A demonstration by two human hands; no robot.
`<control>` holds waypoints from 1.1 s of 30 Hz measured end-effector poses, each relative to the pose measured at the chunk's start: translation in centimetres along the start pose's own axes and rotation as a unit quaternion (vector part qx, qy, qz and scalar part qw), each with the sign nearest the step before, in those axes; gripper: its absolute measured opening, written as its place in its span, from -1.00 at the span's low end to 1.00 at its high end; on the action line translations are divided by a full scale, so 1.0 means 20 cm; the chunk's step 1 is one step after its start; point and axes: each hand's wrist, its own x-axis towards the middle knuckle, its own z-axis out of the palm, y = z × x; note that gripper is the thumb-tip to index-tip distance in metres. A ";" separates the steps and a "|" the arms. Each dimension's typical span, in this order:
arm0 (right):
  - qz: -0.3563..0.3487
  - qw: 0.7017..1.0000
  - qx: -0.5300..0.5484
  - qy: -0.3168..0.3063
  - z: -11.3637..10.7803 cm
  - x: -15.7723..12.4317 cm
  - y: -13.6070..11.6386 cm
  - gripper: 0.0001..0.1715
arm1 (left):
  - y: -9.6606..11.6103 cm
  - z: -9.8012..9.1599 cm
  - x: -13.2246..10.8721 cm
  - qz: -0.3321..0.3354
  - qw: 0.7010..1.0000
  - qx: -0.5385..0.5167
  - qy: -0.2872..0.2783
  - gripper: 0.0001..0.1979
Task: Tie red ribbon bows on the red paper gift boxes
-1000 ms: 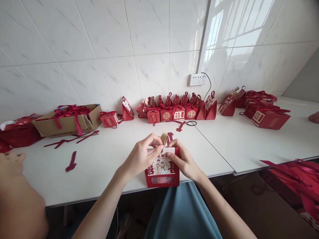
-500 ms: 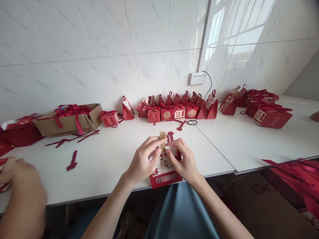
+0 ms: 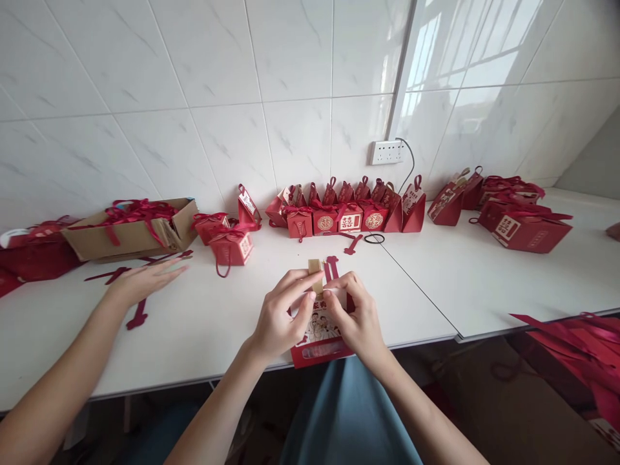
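Observation:
At the front edge of the table lies a red gift box (image 3: 322,350) with a white printed panel and a small clear window. A gold strip (image 3: 314,266) stands up from its top end. My left hand (image 3: 285,313) is closed, thumb and fingers pinching the gold strip from the left. On the other side my right hand (image 3: 357,316) pinches the top of the gift box beside the strip's base; its fingertips partly hide what they grip. Dark red cut-out straps (image 3: 332,265) lie just beyond my fingers.
Filled red boxes (image 3: 324,221) stand in a row along the tiled wall. A cardboard box (image 3: 128,239) of red ribbons is at left, and a co-worker's hand (image 3: 145,281) reaches in there. More red boxes (image 3: 527,226) sit at right. A black ring (image 3: 374,239) lies mid-table.
The co-worker's hand has moved right and away from the left edge; a red ribboned box now stands beside the cardboard box's right side. My hands have barely moved.

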 end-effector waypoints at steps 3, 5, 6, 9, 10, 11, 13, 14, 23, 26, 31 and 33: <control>0.012 1.000 0.003 -0.022 -0.01 0.01 0.00 -0.87 | 0.01 0.00 0.01 -0.008 1.000 -0.012 0.001 -0.64; 0.016 0.999 0.006 -0.036 -0.02 0.01 0.00 -0.86 | 0.02 0.00 0.02 -0.010 1.000 -0.015 0.005 -0.65; 0.015 0.999 0.009 -0.041 -0.02 0.01 0.01 -0.86 | 0.02 0.00 0.02 -0.009 1.000 -0.015 0.008 -0.66; 0.004 0.998 0.017 -0.052 -0.03 0.01 0.01 -0.86 | 0.02 0.00 0.02 -0.009 1.000 -0.013 0.011 -0.65; 0.002 0.998 0.017 -0.054 -0.03 0.01 0.01 -0.86 | 0.01 0.00 0.01 -0.010 1.000 -0.013 0.011 -0.65; 0.002 0.998 0.017 -0.056 -0.03 0.01 0.01 -0.86 | 0.01 0.00 0.01 -0.012 1.000 -0.013 0.009 -0.65; 0.004 0.998 0.015 -0.059 -0.03 0.02 0.01 -0.84 | 0.01 0.00 0.00 -0.016 1.000 -0.019 0.005 -0.65; 0.004 0.998 0.014 -0.061 -0.03 0.02 0.01 -0.82 | 0.01 0.00 0.00 -0.020 1.000 -0.024 0.002 -0.65; 0.005 0.993 0.046 -0.112 -0.08 -0.01 0.04 -0.71 | -0.01 -0.03 -0.02 -0.063 0.994 -0.086 -0.036 -0.63; 0.031 0.987 0.096 -0.127 -0.12 -0.08 0.09 -0.25 | -0.03 -0.04 -0.10 -0.115 0.985 -0.129 -0.020 -0.48; 0.097 0.977 0.097 -0.162 -0.17 -0.21 0.18 -0.25 | -0.07 -0.03 -0.32 -0.246 0.955 -0.161 -0.038 -0.34; 0.126 0.971 0.114 -0.169 -0.17 -0.23 0.19 -0.41 | -0.08 -0.03 -0.39 -0.293 0.937 -0.167 -0.097 -0.34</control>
